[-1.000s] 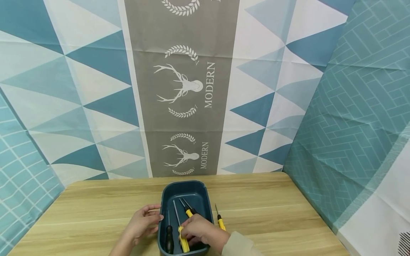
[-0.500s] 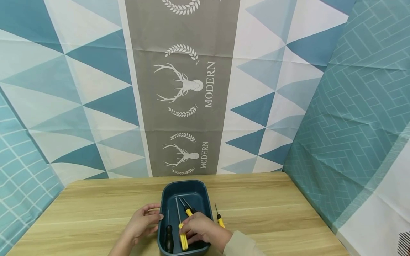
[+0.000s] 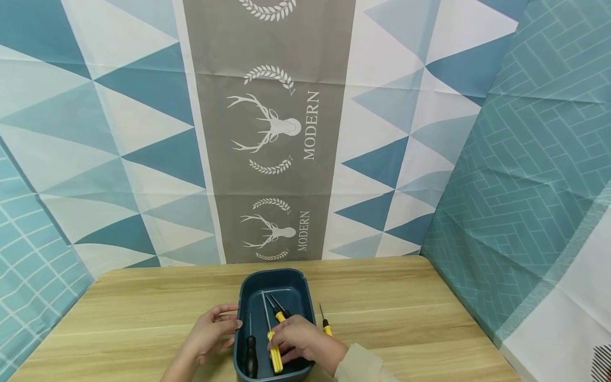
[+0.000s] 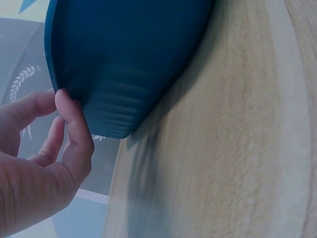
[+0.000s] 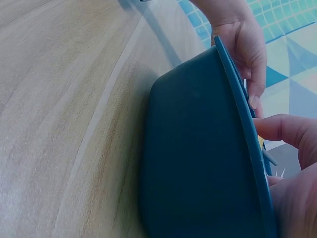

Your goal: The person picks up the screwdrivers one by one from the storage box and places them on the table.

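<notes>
A dark blue rectangular tray (image 3: 242, 297) stands near the table's front edge. My left hand (image 3: 212, 333) is at its left side, thumb and a finger pinching the rim; the left wrist view shows the other fingers bent beside the wall. Inside the tray, my right hand (image 3: 298, 339) pinches a yellow-handled screwdriver (image 3: 276, 358) lying lengthwise with its shaft pointing away. Left of it lies a black-handled screwdriver (image 3: 251, 356). Another screwdriver, yellow and black (image 3: 279, 316), is partly hidden by my right hand, next to a dark handle (image 3: 287, 313). In the right wrist view the tray wall hides most of the tools.
A yellow and black screwdriver (image 3: 326, 327) lies on the wooden table (image 3: 391, 313), just right of the tray and partly covered by my right forearm. Patterned cloth (image 3: 267, 175) hangs behind the table, with teal cloth (image 3: 506, 175) along the right side.
The yellow-handled screwdriver has slid slightly away from me inside the tray, its shaft tip farther forward. My right hand has moved with it; the left hand stays in place.
</notes>
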The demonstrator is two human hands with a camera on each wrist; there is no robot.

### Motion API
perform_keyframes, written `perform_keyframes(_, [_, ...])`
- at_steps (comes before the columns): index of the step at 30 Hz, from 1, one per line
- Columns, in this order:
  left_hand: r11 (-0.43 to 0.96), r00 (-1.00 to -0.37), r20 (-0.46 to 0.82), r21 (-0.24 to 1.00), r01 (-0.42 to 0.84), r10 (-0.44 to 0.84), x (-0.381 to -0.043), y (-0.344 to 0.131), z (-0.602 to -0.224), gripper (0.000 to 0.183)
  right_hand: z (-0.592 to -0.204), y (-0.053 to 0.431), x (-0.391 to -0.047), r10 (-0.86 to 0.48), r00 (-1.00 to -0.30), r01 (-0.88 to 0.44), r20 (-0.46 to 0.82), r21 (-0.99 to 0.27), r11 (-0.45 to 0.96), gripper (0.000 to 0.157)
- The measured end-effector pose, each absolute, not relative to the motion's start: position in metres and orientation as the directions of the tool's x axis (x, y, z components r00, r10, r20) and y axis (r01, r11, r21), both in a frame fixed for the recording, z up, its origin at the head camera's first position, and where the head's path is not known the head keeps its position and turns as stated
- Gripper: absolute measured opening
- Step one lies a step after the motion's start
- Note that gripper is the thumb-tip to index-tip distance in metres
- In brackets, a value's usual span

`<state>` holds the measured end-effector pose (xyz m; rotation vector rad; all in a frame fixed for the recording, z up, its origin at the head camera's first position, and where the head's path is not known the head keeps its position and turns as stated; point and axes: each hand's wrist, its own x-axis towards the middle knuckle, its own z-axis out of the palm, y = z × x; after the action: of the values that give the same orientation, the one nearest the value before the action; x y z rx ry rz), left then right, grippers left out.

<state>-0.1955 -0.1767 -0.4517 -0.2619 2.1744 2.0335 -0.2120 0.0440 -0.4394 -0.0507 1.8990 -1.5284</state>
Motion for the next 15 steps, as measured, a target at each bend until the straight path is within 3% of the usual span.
perform_keyframes(15, [0.074, -0.967, -0.247, 0.965, -0.251, -0.056, -0.1965, -0.1751, -0.4517, 0.050, -0.4326, 0.0467, -0.2105, -0.427, -0.777, 0.371, -0.462, -0.884, 0.284, 0.023])
